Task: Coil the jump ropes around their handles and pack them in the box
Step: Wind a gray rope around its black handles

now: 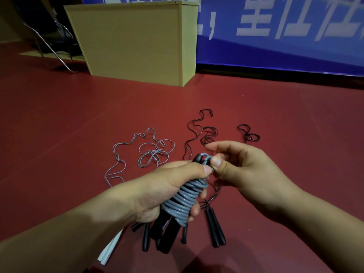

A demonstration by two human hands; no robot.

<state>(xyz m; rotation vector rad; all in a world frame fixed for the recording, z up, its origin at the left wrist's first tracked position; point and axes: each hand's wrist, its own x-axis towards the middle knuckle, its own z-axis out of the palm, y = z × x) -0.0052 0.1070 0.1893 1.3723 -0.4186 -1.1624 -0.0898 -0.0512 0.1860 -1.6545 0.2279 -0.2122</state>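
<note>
Dim, even indoor light with deep vignetting in the corners. Soft shadows lie on the red floor (59, 125) at the lower edge of the frame. Wide-angle bending curves the blue banner (285, 36), whose white lettering is blurred; the centre stays fairly sharp.

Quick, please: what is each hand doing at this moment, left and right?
Left hand: grips the coiled grey rope around its black handles.
Right hand: pinches the rope's end loop at the top of the coil.
</note>
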